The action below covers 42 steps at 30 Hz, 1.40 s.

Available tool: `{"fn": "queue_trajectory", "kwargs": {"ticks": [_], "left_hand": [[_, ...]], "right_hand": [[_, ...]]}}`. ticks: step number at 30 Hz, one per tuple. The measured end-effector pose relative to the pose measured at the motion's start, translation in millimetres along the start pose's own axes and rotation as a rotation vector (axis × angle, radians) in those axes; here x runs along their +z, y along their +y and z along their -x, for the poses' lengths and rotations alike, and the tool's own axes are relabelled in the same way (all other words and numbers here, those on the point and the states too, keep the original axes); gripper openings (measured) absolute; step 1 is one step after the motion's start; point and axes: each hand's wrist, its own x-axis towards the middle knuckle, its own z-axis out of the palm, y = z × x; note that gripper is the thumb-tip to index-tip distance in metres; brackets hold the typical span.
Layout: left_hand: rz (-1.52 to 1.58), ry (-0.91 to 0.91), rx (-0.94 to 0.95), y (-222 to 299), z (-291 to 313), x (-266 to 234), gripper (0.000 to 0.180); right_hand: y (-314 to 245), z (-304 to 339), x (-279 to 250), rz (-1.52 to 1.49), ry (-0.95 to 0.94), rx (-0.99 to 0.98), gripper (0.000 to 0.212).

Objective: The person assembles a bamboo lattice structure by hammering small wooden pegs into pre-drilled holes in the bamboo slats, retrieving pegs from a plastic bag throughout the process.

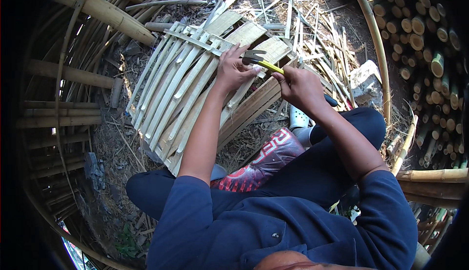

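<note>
My left hand point(231, 71) grips a long pale bamboo strip point(193, 41) that lies crosswise over a row of slats. Its thumb points right, and the hammer head partly hides its fingertips. In my right hand point(299, 85) is a claw hammer point(269, 66) with a yellow handle; its dark head hovers at or just above the left fingers, and I cannot tell if it touches. Beneath both hands is a slatted frame point(171, 96) of pale bamboo slats on wooden boards point(249, 33), tilted in front of my crossed legs.
Loose bamboo strips point(332, 67) litter the ground beyond the frame. Stacked bamboo poles point(415, 26) fill the right side, with a bent pole point(375, 40) before them. A pale stone block point(365, 82) sits right of my knee. Thick poles point(107, 13) jut in from the left. A printed red-and-grey sack point(261, 160) lies by my legs.
</note>
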Motion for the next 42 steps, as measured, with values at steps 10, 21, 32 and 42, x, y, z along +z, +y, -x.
{"fn": "queue_trajectory", "kwargs": {"ticks": [10,21,32,42], "left_hand": [[0.003,0.047,0.017,0.3,-1.1,2.3,0.044],[0.016,0.074,0.021,5.3,-0.7,-1.2,0.043],[0.007,0.065,0.029,5.5,-1.7,1.4,0.04],[0.062,0.087,0.022,2.6,1.9,2.6,0.044]], "right_hand": [[0.2,2.3,4.0,0.002,-0.015,0.049,0.039],[-4.7,7.7,4.5,-0.081,0.052,0.014,0.039],[0.2,4.7,5.7,-0.022,0.01,0.005,0.041],[-9.7,8.7,-0.4,-0.026,-0.009,0.044,0.037]]}}
